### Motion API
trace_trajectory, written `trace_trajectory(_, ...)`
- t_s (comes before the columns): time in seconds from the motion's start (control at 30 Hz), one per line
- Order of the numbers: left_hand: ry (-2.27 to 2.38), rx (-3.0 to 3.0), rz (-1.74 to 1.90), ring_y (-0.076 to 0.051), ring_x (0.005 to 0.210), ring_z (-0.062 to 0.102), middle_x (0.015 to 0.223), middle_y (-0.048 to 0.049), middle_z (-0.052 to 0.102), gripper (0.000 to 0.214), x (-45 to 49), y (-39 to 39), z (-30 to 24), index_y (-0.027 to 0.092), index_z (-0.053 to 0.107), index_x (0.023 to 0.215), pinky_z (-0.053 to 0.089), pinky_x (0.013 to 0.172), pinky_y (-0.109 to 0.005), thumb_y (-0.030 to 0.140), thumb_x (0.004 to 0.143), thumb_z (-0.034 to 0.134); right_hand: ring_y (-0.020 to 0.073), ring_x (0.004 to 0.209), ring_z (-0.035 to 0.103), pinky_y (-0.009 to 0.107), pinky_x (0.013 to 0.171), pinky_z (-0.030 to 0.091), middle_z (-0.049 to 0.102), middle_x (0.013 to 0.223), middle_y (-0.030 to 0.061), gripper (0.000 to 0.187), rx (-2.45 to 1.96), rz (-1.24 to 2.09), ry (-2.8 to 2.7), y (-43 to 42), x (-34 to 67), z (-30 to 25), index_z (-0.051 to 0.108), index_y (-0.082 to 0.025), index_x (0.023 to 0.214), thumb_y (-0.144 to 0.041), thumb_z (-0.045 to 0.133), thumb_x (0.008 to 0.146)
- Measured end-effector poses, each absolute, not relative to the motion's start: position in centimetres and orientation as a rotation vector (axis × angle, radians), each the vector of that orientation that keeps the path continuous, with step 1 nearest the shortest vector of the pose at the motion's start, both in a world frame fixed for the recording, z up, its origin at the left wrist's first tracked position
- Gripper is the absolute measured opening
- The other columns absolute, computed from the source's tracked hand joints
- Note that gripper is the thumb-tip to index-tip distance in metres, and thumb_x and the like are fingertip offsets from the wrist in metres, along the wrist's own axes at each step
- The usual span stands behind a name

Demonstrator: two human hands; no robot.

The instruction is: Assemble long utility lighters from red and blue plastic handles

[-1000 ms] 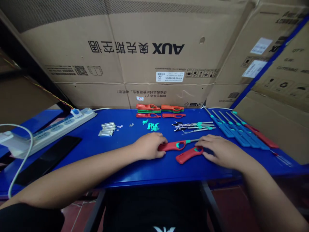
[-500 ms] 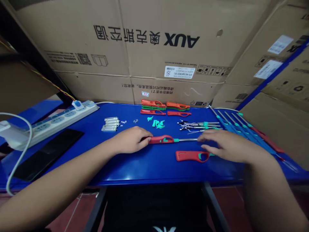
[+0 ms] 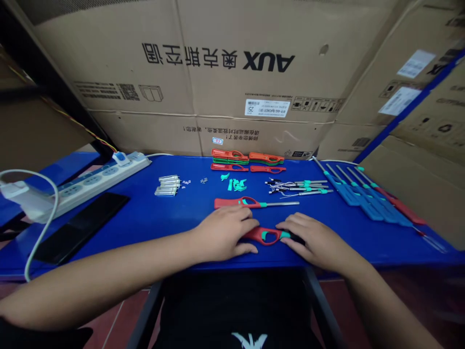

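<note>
Near the front edge of the table lies a red gas lighter (image 3: 257, 235) with a green trigger and collar. My left hand (image 3: 227, 233) is closed round its handle end, hiding most of it. My right hand (image 3: 314, 238) grips the other end just past the green collar, where something dark shows between the fingers; the rest of that end is hidden. Just behind my hands, a second red lighter (image 3: 222, 203) with a metal tube lies flat, apart from both hands.
Behind are stacked red and orange handle shells (image 3: 229, 167), green trigger pieces (image 3: 238, 184), clear tanks (image 3: 167, 185) and wired metal tubes (image 3: 308, 186). Blue lighters (image 3: 374, 206) lie right. A power strip (image 3: 98, 182) and black phone (image 3: 82, 225) are left; cardboard (image 3: 218, 92) stands behind.
My left hand has let go of the rear lighter and moved toward me onto the front one. My right hand has moved down and left onto its collar end. The rear lighter has shifted slightly.
</note>
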State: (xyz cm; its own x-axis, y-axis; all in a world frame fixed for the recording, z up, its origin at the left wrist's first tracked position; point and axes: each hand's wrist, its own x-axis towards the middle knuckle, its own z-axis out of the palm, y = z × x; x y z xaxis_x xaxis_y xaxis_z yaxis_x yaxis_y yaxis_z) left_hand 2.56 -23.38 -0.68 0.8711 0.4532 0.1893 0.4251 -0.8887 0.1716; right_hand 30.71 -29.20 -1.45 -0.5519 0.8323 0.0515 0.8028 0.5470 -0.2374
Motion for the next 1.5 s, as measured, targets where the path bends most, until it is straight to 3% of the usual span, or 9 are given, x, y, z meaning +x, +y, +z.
trace_trajectory(0.07,0.684,2.924,0.272,-0.027,0.098,0.066,0.106,-0.0103,0.070,0.043,3.1,-23.7,-1.2,0.016,0.068,0.116,0.055,0.088,-0.042,0.050,0.090,0.066,0.0237,0.099,0.061,0.040,0.088,0.051,0.068,0.105,0.0095,0.030,-1.387,0.261,-2.629,-29.0,30.0,-1.4,0.067,-0.020,0.117,-0.036,0.048,0.101)
trace_trajectory(0.27,0.750,2.854,0.227,-0.023,0.090,0.069,0.097,-0.0095,0.073,0.034,3.1,-23.2,-0.9,0.014,0.067,0.106,0.056,0.083,-0.038,0.027,0.103,0.036,0.0262,0.094,0.062,0.042,0.087,0.050,0.069,0.100,0.0106,0.031,-1.359,-0.015,-2.706,-28.9,29.0,-2.0,0.070,-0.016,0.109,-0.039,0.053,0.098)
trace_trajectory(0.47,0.885,3.116,0.010,-0.030,0.079,0.070,0.092,-0.0121,0.072,0.057,2.3,-24.7,-1.1,0.013,0.059,0.120,0.057,0.065,-0.041,0.063,0.096,0.047,0.0253,0.087,0.061,0.038,0.079,0.047,0.067,0.091,0.0098,0.030,-1.276,-0.064,-2.841,-28.5,27.4,-2.0,0.067,-0.015,0.092,-0.038,0.050,0.100)
trace_trajectory(0.8,0.862,3.280,0.104,-0.027,0.074,0.068,0.085,-0.0077,0.069,0.046,0.5,-25.3,-2.4,0.016,0.055,0.119,0.052,0.058,-0.036,0.055,0.100,0.041,0.0232,0.085,0.061,0.036,0.080,0.044,0.067,0.089,0.0082,0.033,-1.154,0.338,-3.004,-27.3,26.7,-0.6,0.063,-0.015,0.090,-0.042,0.047,0.101)
trace_trajectory(1.0,0.851,3.353,0.194,-0.025,0.069,0.067,0.080,-0.0067,0.068,0.043,-0.2,-25.4,-2.2,0.015,0.056,0.115,0.049,0.055,-0.033,0.053,0.101,0.043,0.0247,0.088,0.062,0.037,0.079,0.041,0.069,0.093,0.0109,0.033,-1.176,0.084,-3.000,-28.0,26.0,-0.9,0.065,-0.014,0.094,-0.041,0.047,0.102)
trace_trajectory(1.1,0.777,3.372,0.244,-0.024,0.067,0.066,0.080,-0.0062,0.068,0.041,-0.6,-25.9,-2.0,0.015,0.056,0.114,0.050,0.054,-0.034,0.051,0.102,0.041,0.0236,0.086,0.063,0.037,0.080,0.041,0.069,0.091,0.0080,0.031,-1.164,0.206,-2.996,-28.6,25.9,-0.6,0.064,-0.016,0.091,-0.041,0.049,0.101)
trace_trajectory(1.2,0.741,3.402,0.243,-0.024,0.068,0.067,0.079,-0.0057,0.068,0.037,-1.2,-26.1,-1.5,0.016,0.056,0.114,0.050,0.054,-0.034,0.047,0.103,0.039,0.0202,0.079,0.063,0.035,0.078,0.041,0.069,0.085,0.0047,0.031,-1.104,0.440,-3.040,-28.5,26.5,0.0,0.063,-0.018,0.087,-0.040,0.046,0.102)
trace_trajectory(1.4,1.007,3.163,-0.036,-0.027,0.073,0.068,0.084,-0.0085,0.069,0.043,-1.1,-24.8,-1.1,0.014,0.059,0.105,0.055,0.062,-0.039,0.052,0.102,0.039,0.0271,0.091,0.064,0.039,0.081,0.041,0.072,0.094,0.0113,0.026,-1.350,-0.011,-3.043,-26.7,27.4,1.3,0.070,-0.016,0.091,-0.037,0.055,0.097)
trace_trajectory(1.5,0.961,3.090,0.038,-0.027,0.089,0.068,0.097,-0.0105,0.069,0.044,-0.3,-24.3,-1.7,0.014,0.060,0.113,0.057,0.077,-0.042,0.052,0.102,0.040,0.0270,0.086,0.064,0.037,0.076,0.043,0.071,0.089,0.0104,0.033,-1.357,0.073,-3.049,-26.1,27.7,2.4,0.073,-0.017,0.089,-0.048,0.061,0.092)
